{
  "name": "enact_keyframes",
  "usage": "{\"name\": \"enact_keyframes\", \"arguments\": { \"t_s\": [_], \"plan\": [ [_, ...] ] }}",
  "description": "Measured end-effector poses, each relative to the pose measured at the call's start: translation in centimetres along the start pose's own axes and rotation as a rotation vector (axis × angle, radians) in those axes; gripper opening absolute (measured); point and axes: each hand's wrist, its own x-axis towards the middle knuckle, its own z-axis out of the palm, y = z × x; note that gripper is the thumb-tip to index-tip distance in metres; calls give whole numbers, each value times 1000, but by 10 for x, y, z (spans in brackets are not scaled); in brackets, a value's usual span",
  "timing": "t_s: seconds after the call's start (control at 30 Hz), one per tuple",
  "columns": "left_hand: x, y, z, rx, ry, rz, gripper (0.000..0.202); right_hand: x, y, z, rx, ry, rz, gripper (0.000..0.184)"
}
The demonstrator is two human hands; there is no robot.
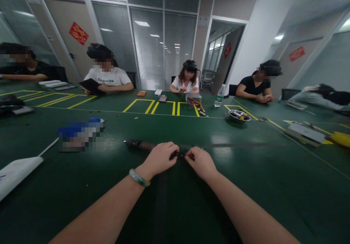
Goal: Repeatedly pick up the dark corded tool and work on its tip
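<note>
My left hand (161, 157), with a green bangle on its wrist, is closed around a small black piece (173, 155) whose kind I cannot make out. Close beside it, my right hand (201, 160) has thumb and fingertips pinched together at a tiny dark part (182, 155) with a shiny spot. Whether this part joins the black piece is unclear. Behind my hands, a long dark rod-like object (133, 143) with a bright tip lies on the green table (109, 189). My left hand covers part of it.
Left of my hands lies a blue-and-white package (79, 133), partly blurred. A white object (19, 174) is at the left edge. Farther off are a metal bowl (239, 116), a water bottle (219, 96), bundled wires (197, 105) and yellow tape outlines. Several people sit around the table.
</note>
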Motion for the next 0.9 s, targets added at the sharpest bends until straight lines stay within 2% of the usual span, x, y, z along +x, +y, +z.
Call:
{"name": "enact_keyframes", "arguments": {
  "t_s": [0.27,0.47,0.77,0.9],
  "plan": [
    [1,-2,4,-50,30,64,11,-1,-1,-3,85,10,-16,5],
    [2,-3,6,-78,24,73,13,-2,1,-1,127,-56,-20,6],
    [2,-6,8,-75,35,83,12,-1,-1,-1,44,-23,-19,3],
    [2,-6,7,-88,54,85,11,0,1,1,102,-4,-35,3]
  ]
}}
